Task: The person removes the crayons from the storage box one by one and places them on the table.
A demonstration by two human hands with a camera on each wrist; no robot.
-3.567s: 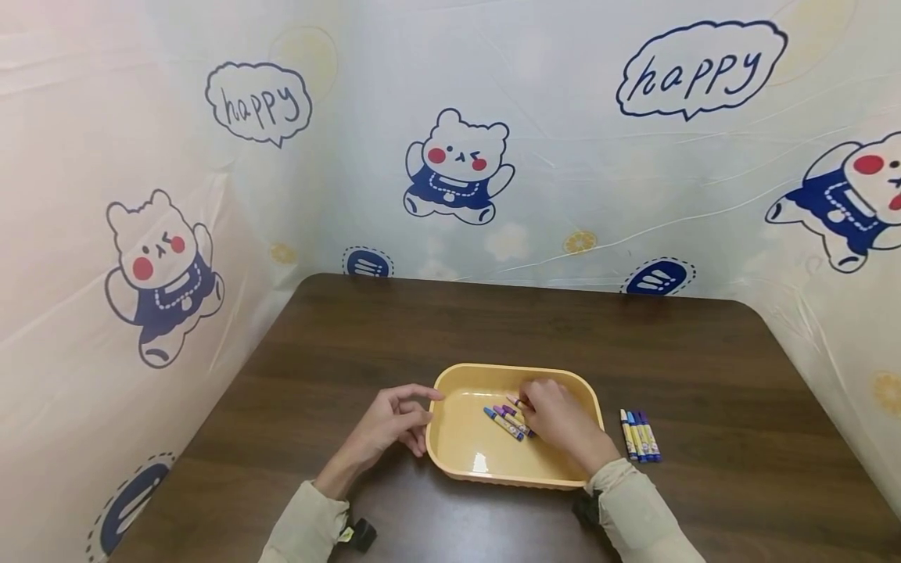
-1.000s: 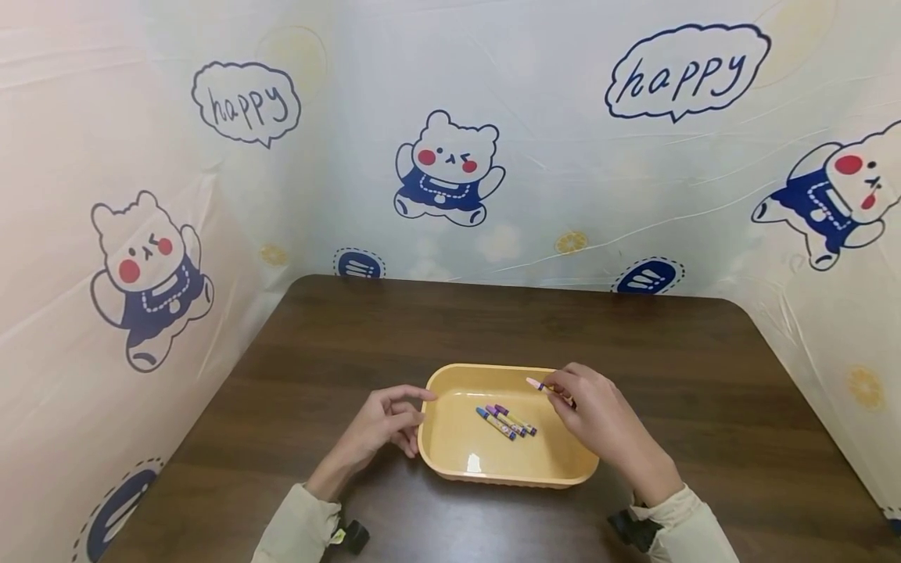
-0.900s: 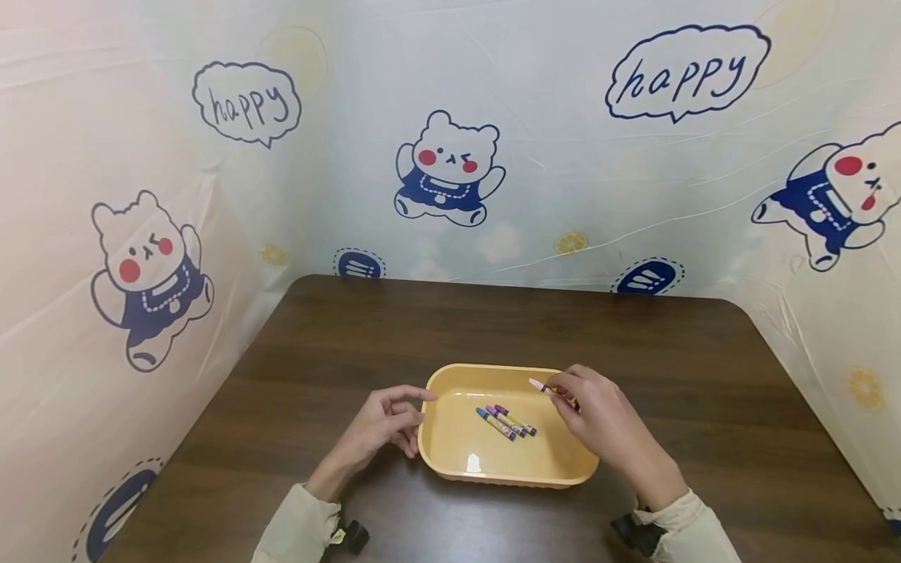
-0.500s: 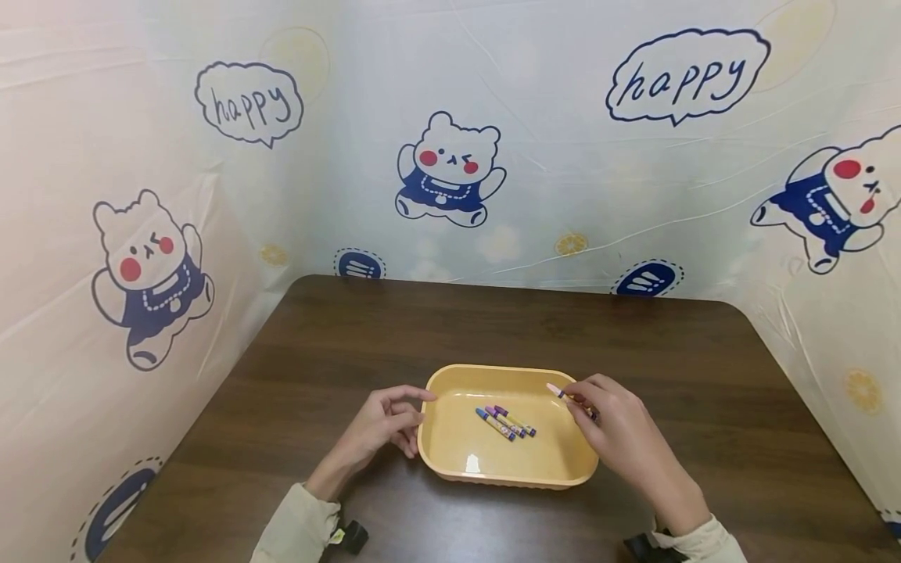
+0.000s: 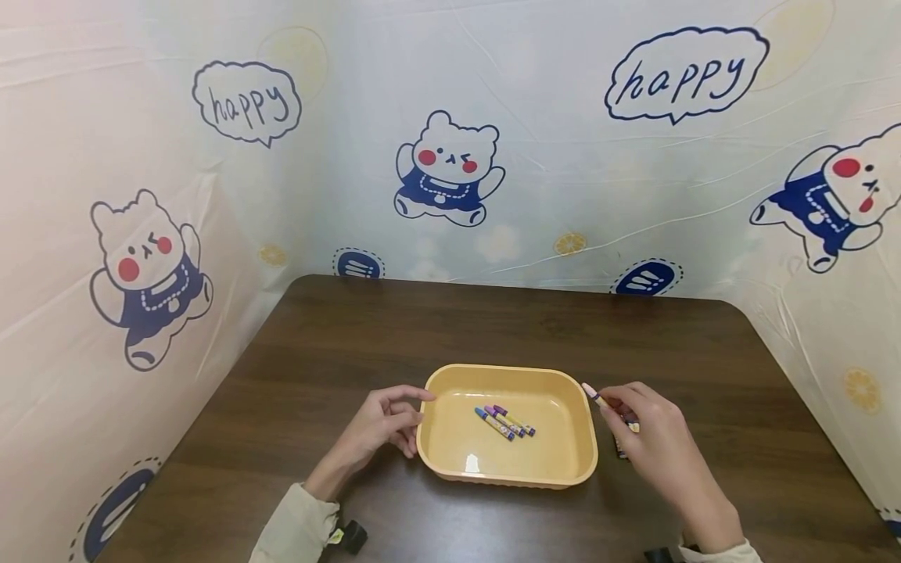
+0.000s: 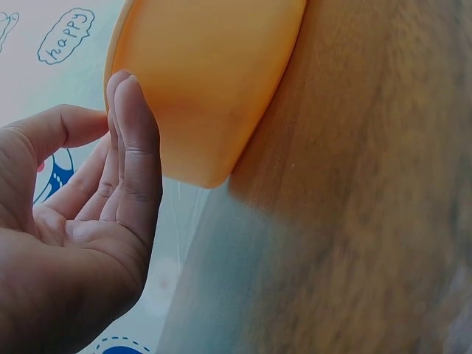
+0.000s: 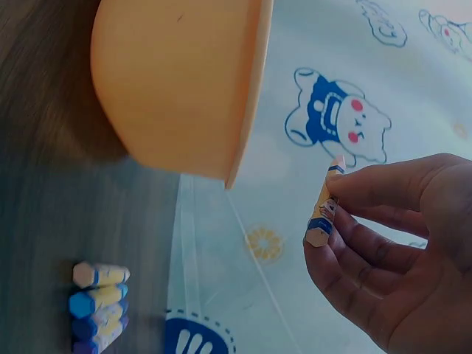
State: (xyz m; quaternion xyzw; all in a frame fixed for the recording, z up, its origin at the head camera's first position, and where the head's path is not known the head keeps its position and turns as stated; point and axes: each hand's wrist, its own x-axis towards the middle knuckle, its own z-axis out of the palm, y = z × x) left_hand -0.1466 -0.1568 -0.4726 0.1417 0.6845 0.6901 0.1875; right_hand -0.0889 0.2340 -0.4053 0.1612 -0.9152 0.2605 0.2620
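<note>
A pale-pink-tipped crayon point(image 5: 593, 392) is pinched between the thumb and fingers of my right hand point(image 5: 658, 434), just right of the tray's rim. The right wrist view shows that crayon point(image 7: 323, 210) held up off the table. My left hand point(image 5: 380, 426) touches the left rim of the yellow tray point(image 5: 507, 369) with its fingertips, the fingers loosely bent; in the left wrist view they lie against its outer wall. Inside the tray, three crayons point(image 5: 505, 423), one blue-tipped and two purple-tipped, lie side by side.
A row of several crayons point(image 7: 101, 306) lies on the dark wooden table point(image 5: 394, 328) right of the tray, mostly hidden behind my right hand in the head view. A printed curtain point(image 5: 535, 156) with bears surrounds the table's back and sides.
My right hand has lifted the pink-tipped crayon out of the tray and carried it right, past the rim. My left hand has stayed at the tray's left side.
</note>
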